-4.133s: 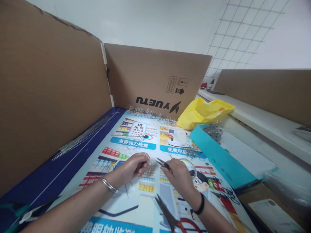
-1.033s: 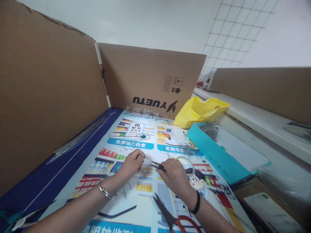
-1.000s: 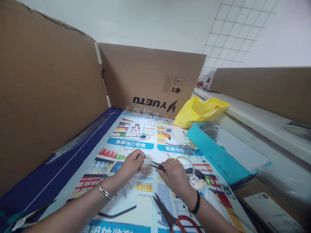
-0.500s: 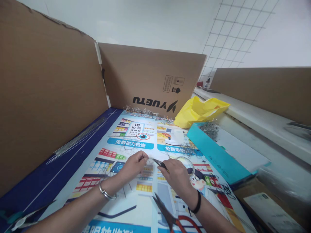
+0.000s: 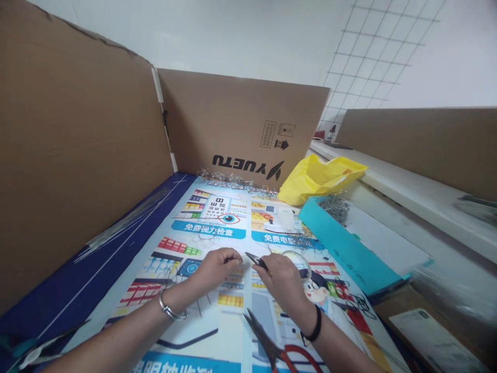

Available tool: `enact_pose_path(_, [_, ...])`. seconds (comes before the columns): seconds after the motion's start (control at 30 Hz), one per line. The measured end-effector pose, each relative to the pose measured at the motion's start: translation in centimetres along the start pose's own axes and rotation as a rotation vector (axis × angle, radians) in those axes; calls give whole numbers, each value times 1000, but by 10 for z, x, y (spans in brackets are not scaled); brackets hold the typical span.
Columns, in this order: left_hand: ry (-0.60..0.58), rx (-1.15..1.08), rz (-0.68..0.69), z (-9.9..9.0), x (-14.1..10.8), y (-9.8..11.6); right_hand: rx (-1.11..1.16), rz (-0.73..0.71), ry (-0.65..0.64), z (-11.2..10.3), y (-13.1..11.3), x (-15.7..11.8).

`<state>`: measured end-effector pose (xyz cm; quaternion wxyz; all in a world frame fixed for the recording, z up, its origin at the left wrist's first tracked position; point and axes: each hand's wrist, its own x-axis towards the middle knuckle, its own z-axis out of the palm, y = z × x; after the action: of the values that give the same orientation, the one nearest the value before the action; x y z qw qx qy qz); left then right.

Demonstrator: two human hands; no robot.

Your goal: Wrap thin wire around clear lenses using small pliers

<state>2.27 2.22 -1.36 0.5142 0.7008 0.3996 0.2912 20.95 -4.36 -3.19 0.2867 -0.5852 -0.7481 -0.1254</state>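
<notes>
Over the middle of the printed sheet (image 5: 229,324), my left hand (image 5: 219,267) has its thumb and fingers pinched together. Whatever it pinches is too small to make out. My right hand (image 5: 282,280) is closed around a pair of pliers (image 5: 257,260), whose dark, narrow jaws point left at my left fingertips, a short gap away. Red-handled scissors (image 5: 264,336) lie below my right hand with the blades apart. Just beyond that hand is a coil of thin wire (image 5: 301,255).
Cardboard panels (image 5: 233,119) stand at the back and left. Thin straight wires (image 5: 128,220) lie along the left side. At right are a yellow bag (image 5: 318,178), a turquoise box (image 5: 337,248) with a wire tangle (image 5: 334,210), and black loops (image 5: 359,303). Other scissors (image 5: 42,352) lie front left.
My left hand has turned slightly, and its fingertips have shifted a little right and down. The pliers in my right hand have moved only very slightly.
</notes>
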Motion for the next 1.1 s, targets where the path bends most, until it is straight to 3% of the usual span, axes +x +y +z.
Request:
enact_pose_path(0.4, [187,-134,-53,1,2,-2,194,33,-47,4,-8,-3])
enact_pose_path(0.67, [221,-308,-92,6,-4,3,235,44,-60,1,-18,-5])
enact_pose_path(1.1, [288,-317,-109,15,-9,-1,342,116,-34,6,-18,-6])
